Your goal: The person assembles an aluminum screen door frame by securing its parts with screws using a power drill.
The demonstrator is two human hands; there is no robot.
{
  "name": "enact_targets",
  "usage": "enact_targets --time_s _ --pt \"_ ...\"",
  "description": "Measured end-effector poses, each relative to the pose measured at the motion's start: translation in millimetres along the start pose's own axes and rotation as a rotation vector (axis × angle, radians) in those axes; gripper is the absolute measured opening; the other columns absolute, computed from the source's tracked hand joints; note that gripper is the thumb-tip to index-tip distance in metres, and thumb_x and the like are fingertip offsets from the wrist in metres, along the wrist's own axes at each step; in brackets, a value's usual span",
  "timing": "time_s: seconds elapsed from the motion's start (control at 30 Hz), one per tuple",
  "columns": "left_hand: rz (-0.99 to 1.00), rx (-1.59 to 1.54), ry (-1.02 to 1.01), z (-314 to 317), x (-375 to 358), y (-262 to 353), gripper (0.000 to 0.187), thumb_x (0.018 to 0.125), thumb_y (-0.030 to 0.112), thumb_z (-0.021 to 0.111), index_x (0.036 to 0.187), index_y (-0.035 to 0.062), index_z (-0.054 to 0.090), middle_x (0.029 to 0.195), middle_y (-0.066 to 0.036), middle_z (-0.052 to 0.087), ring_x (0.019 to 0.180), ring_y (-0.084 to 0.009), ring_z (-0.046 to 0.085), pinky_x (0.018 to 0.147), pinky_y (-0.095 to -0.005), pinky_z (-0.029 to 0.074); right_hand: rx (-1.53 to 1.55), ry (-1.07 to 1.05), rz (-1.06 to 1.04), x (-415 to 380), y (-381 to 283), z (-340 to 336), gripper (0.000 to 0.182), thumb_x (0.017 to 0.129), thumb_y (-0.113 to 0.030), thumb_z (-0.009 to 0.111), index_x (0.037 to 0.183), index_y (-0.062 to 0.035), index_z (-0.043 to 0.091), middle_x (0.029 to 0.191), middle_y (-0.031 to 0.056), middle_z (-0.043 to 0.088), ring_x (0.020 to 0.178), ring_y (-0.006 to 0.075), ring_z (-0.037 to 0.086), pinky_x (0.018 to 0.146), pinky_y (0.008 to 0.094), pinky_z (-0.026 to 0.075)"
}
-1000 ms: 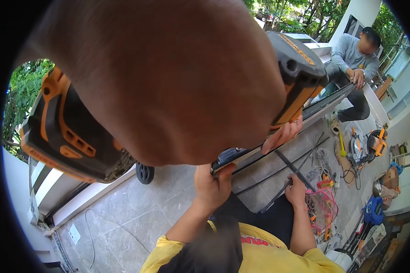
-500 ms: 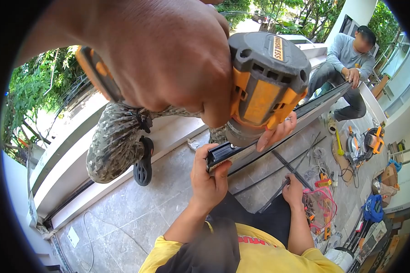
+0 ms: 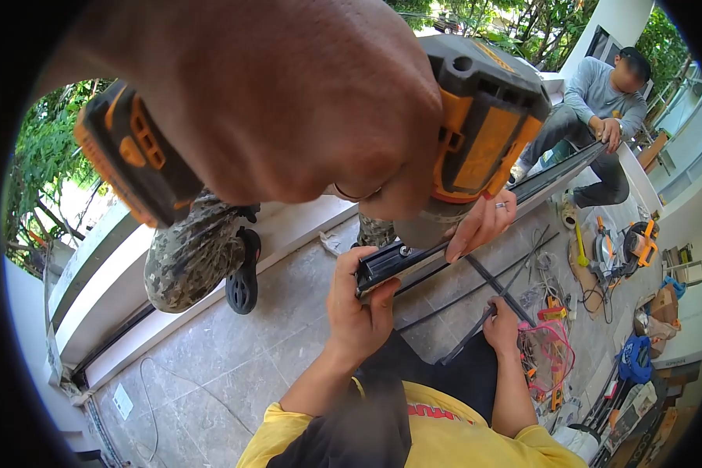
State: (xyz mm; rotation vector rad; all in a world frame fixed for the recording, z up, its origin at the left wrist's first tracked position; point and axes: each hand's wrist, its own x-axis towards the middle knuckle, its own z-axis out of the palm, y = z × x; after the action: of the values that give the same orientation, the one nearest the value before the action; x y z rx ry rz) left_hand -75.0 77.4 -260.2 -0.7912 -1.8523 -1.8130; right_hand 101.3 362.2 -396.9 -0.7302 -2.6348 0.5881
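Note:
My left hand (image 3: 356, 308) grips the near end of a long black metal profile (image 3: 378, 269), thumb on one side and fingers on the other. A small silver screw (image 3: 405, 250) shows in the profile's channel. My right hand (image 3: 502, 326), lower down, is closed round a thin dark strip (image 3: 468, 341). Close to the camera, a co-worker's hand (image 3: 312, 109) holds an orange and black cordless drill (image 3: 483, 117) over the screw; the tip of its bit is hidden. That co-worker's other hand (image 3: 482, 225), wearing a ring, rests on the profile beside the drill.
Another person (image 3: 600, 109) crouches at the far end, holding the profile. Dark strips (image 3: 491, 281) lie on the tiled floor (image 3: 234, 374). At right are an orange power tool (image 3: 643, 242), a pink bag (image 3: 550, 355) and a blue bag (image 3: 636, 359). A camouflage-clad leg (image 3: 191, 261) stands left.
The co-worker's drill has shifted right and tilted, showing more of its battery and uncovering the screw. The ringed hand has slid slightly right. My hands have hardly moved.

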Motion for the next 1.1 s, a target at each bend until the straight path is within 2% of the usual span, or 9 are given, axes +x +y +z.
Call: enact_targets --time_s 0.57,0.63,0.77,0.83,0.9,0.97,1.0,1.07,1.1 --pt "-0.006 0.017 0.002 0.7 2.4 -0.6 0.038 0.088 0.010 0.072 0.120 -0.0009 0.053 0.101 -0.014 0.063 0.088 -0.0273 0.063 0.080 -0.0318 0.050 0.007 -0.012 0.027 3.4 0.6 1.9 0.019 0.086 -0.007 0.062 0.104 -0.0032 0.061 0.081 0.0215 0.066 0.077 0.0399 0.065 0.068 0.0441 0.050" --pt "-0.033 0.001 -0.022 0.1 -1.9 -3.4 0.037 0.096 0.016 0.062 0.124 -0.0045 0.051 0.108 -0.012 0.062 0.095 -0.0195 0.060 0.087 -0.0289 0.047 0.000 -0.023 0.030 3.0 -0.9 0.5 0.019 0.086 -0.007 0.062 0.104 -0.0031 0.061 0.081 0.0215 0.066 0.077 0.0397 0.065 0.068 0.0439 0.050" --pt "-0.002 0.035 -0.017 -0.5 -1.7 -0.7 0.037 0.096 0.016 0.062 0.124 -0.0042 0.051 0.107 -0.012 0.062 0.095 -0.0186 0.061 0.086 -0.0287 0.047 -0.012 0.002 0.040 2.8 -0.8 2.8 0.017 0.087 -0.008 0.063 0.103 -0.0040 0.061 0.079 0.0200 0.064 0.074 0.0366 0.065 0.067 0.0410 0.049" --pt "-0.044 0.005 -0.014 0.1 -2.7 -1.4 0.039 0.087 0.009 0.072 0.119 -0.0023 0.053 0.104 -0.016 0.061 0.089 -0.0300 0.063 0.080 -0.0327 0.050 0.014 0.007 0.047 2.4 -2.5 -0.4 0.020 0.086 -0.008 0.063 0.105 -0.0034 0.061 0.082 0.0213 0.065 0.076 0.0380 0.066 0.069 0.0426 0.050" --pt "-0.040 0.002 -0.016 0.7 -2.3 -2.5 0.039 0.087 0.009 0.072 0.119 -0.0026 0.053 0.105 -0.017 0.061 0.089 -0.0301 0.063 0.080 -0.0327 0.050 0.042 0.013 0.045 3.4 -1.6 -3.6 0.022 0.085 -0.008 0.062 0.107 -0.0029 0.062 0.086 0.0225 0.066 0.078 0.0394 0.066 0.070 0.0442 0.051" --pt "-0.039 0.002 -0.018 0.3 -2.9 -2.7 0.039 0.087 0.008 0.072 0.119 -0.0029 0.052 0.105 -0.017 0.061 0.089 -0.0303 0.063 0.080 -0.0327 0.050 -0.072 -0.229 -0.010 1.1 3.9 -6.0 0.026 0.083 -0.009 0.063 0.108 -0.0043 0.064 0.087 0.0227 0.067 0.082 0.0394 0.066 0.073 0.0465 0.051" --pt "-0.045 -0.003 -0.020 0.3 -2.8 -2.6 0.039 0.087 0.008 0.072 0.119 -0.0029 0.052 0.104 -0.017 0.061 0.089 -0.0302 0.063 0.080 -0.0327 0.049 -0.074 -0.229 -0.008 0.5 5.5 -3.9 0.026 0.083 -0.009 0.063 0.108 -0.0043 0.064 0.087 0.0227 0.067 0.082 0.0394 0.066 0.073 0.0465 0.051" --pt "-0.049 -0.012 -0.020 0.8 -1.9 -2.9 0.039 0.087 0.008 0.072 0.120 -0.0030 0.052 0.104 -0.017 0.060 0.089 -0.0300 0.062 0.080 -0.0327 0.049 -0.221 -0.373 -0.205 2.6 4.1 -0.3 0.029 0.079 -0.011 0.066 0.108 -0.0066 0.068 0.085 0.0196 0.066 0.082 0.0367 0.065 0.074 0.0447 0.051" --pt "-0.038 -0.011 -0.016 1.0 -1.8 -3.3 0.039 0.087 0.008 0.072 0.120 -0.0029 0.052 0.104 -0.017 0.060 0.088 -0.0297 0.062 0.080 -0.0325 0.049 -0.223 -0.373 -0.205 2.3 3.0 1.7 0.029 0.079 -0.011 0.066 0.108 -0.0066 0.068 0.085 0.0196 0.066 0.082 0.0367 0.065 0.074 0.0447 0.051"
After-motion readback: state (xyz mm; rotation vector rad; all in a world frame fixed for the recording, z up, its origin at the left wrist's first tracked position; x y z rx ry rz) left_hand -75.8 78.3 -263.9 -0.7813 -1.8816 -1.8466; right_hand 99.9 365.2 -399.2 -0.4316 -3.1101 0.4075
